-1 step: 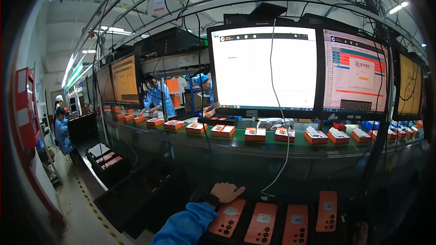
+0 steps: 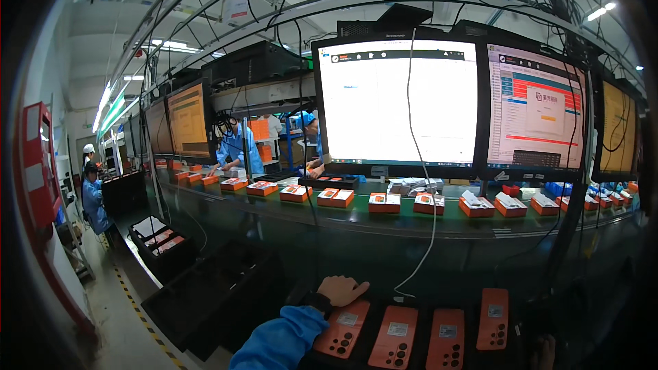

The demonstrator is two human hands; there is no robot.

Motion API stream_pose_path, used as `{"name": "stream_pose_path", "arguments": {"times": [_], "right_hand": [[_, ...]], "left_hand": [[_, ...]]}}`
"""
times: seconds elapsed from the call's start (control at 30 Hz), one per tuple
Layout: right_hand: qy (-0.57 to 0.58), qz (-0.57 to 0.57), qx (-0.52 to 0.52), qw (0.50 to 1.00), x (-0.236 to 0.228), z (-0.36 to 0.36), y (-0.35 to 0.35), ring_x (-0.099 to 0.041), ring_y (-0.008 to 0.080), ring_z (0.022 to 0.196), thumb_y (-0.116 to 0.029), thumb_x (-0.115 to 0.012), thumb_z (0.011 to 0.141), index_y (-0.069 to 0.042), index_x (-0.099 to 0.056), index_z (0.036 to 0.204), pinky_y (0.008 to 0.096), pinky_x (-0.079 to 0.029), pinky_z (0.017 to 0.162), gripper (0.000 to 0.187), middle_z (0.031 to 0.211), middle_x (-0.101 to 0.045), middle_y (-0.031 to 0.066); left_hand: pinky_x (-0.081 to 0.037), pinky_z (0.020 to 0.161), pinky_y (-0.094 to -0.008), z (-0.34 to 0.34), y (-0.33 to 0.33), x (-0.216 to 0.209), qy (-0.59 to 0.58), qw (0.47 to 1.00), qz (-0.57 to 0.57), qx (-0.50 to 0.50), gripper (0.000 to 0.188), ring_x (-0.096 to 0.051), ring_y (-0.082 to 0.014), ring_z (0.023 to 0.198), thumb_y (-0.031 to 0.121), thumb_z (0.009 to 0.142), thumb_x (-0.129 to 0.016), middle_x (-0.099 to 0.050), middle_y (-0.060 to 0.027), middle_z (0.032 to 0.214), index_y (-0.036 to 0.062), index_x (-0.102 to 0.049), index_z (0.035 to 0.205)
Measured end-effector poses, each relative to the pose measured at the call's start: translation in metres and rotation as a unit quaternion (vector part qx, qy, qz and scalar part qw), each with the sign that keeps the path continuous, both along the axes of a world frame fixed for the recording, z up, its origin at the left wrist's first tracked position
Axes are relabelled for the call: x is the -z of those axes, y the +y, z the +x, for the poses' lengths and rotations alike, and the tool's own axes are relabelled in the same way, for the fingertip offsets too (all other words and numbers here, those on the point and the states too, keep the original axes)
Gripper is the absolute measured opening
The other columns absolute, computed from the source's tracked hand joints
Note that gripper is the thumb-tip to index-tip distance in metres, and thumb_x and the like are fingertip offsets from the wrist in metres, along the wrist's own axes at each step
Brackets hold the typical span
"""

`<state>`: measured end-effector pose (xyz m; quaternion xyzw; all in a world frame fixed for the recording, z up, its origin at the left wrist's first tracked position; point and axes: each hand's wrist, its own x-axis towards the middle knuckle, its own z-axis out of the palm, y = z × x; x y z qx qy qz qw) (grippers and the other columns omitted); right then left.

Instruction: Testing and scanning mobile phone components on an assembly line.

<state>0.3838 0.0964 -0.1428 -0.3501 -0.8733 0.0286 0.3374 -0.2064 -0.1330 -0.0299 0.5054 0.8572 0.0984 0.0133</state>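
Note:
My left hand [image 2: 340, 291], below a blue sleeve and a dark wristband, rests palm down at the upper edge of the leftmost coral phone [image 2: 340, 332]. Its thumb side stretches to the right, while the other fingertips curve out of sight; nothing shows in its grasp. To the right lie a second coral phone [image 2: 394, 339], a third phone [image 2: 446, 337] and a slightly higher rightmost phone [image 2: 493, 318]. All lie back up, with pale labels and camera rings showing. In deep shadow at the lower right, my right hand [image 2: 547, 352] is barely visible beside the phones, its fingers unclear.
A black tray [image 2: 212, 294] stands at the left, with a black box [image 2: 159, 243] of phones beyond. Orange-and-white boxes [image 2: 336, 197] line the green conveyor [image 2: 274, 212]. Monitors [image 2: 397, 109] hang above, and a white cable [image 2: 430, 247] dangles ahead. Co-workers in blue [image 2: 240, 147] stand across.

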Motion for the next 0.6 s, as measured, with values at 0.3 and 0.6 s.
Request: {"name": "stream_pose_path", "arguments": {"times": [0.3, 0.6], "right_hand": [[-0.011, 0.008, -0.012, 1.0, 0.0011, 0.0027, 0.0038, -0.042, 0.0395, 0.129, -0.013, -0.054, 0.094, 0.003, -0.048, 0.129, 0.0414, -0.033, 0.109, 0.039, 0.138, -0.044, 0.0229], [-0.006, 0.004, -0.003, 1.0, 0.0024, 0.0021, 0.0058, -0.042, 0.0386, 0.129, -0.012, -0.055, 0.093, 0.001, -0.049, 0.129, 0.0415, -0.032, 0.109, 0.039, 0.137, -0.046, 0.0222]], "left_hand": [[-0.051, 0.083, -0.0455, -0.0034, 0.0012, 0.0057, 0.009, 1.0, 0.011, -0.001, 0.057, -0.066, -0.0352, 0.091, 0.057, 0.096, -0.033, -0.07, -0.015, 0.097, 0.018, -0.073, 0.105], [-0.05, 0.084, -0.0468, -0.0014, -0.0009, 0.0027, -0.004, 1.0, 0.02, -0.002, 0.059, -0.066, -0.0358, 0.091, 0.059, 0.095, -0.033, -0.07, -0.0158, 0.095, 0.0172, -0.074, 0.101]]}}
